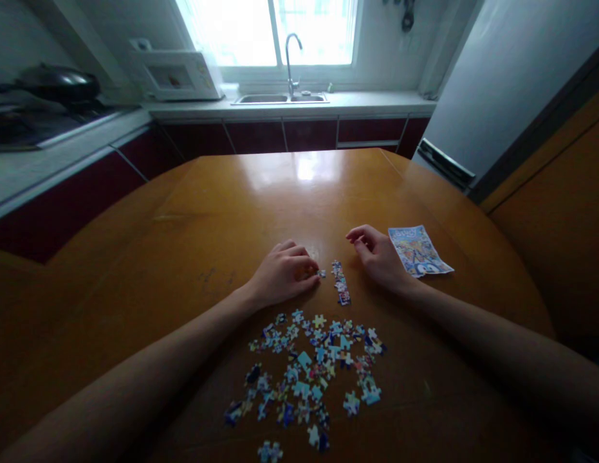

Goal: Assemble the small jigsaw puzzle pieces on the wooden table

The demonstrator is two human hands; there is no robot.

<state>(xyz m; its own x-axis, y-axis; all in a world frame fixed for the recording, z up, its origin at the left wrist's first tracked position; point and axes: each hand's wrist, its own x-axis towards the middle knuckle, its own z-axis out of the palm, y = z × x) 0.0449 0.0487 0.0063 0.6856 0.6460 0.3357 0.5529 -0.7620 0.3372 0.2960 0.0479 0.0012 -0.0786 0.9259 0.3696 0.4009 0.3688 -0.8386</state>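
Note:
My left hand (283, 273) rests on the wooden table (260, 193), fingers curled and pinching a small jigsaw piece (321, 273) at its fingertips. Just right of it lies a short column of joined pieces (340, 283). My right hand (376, 254) rests on the other side of that column, fingers loosely curled, with nothing visible in them. Beside the right hand lies a printed picture sheet (417, 249). Several loose jigsaw pieces (311, 373) are scattered on the table between my forearms.
Behind the table runs a kitchen counter with a sink and tap (289, 77) under a bright window. A white microwave (176, 74) and a black pan (58, 83) sit at the left. A fridge (497, 96) stands at the right.

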